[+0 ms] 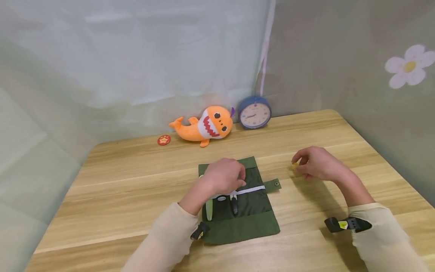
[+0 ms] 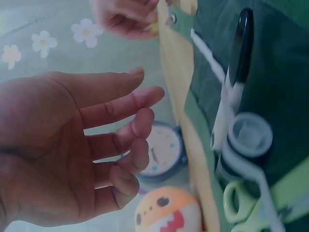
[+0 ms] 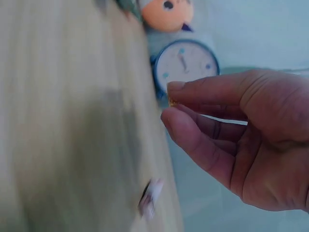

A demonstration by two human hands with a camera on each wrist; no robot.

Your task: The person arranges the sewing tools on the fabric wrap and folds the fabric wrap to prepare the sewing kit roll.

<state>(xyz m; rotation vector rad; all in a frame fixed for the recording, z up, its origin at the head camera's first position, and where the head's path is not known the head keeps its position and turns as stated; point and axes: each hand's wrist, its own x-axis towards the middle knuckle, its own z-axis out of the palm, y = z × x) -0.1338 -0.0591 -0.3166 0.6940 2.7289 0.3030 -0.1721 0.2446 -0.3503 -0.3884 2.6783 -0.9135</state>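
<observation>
the right hand [image 1: 319, 164] pinches in its grip a small yellow piece [image 1: 295, 165] over the table [image 1: 136, 189], right of the green pouch [image 1: 242, 228]; the left hand [image 1: 222, 176] is above the pouch, its grip loosely spread.

Your left sleeve [image 1: 158, 236] and right sleeve [image 1: 380, 236] are plain pale cream, lightly creased, each ending short of the wrist. Round the right one you wear a black strap [image 1: 362, 224] marked with small dark dots; its blocky black unit [image 1: 332, 225] has a yellow label [image 1: 343, 225] too small to read. Your left unit [image 1: 200, 230] is black too, mostly hidden. Your left grip [image 1: 222, 176] and right grip [image 1: 317, 163] are bare.
</observation>
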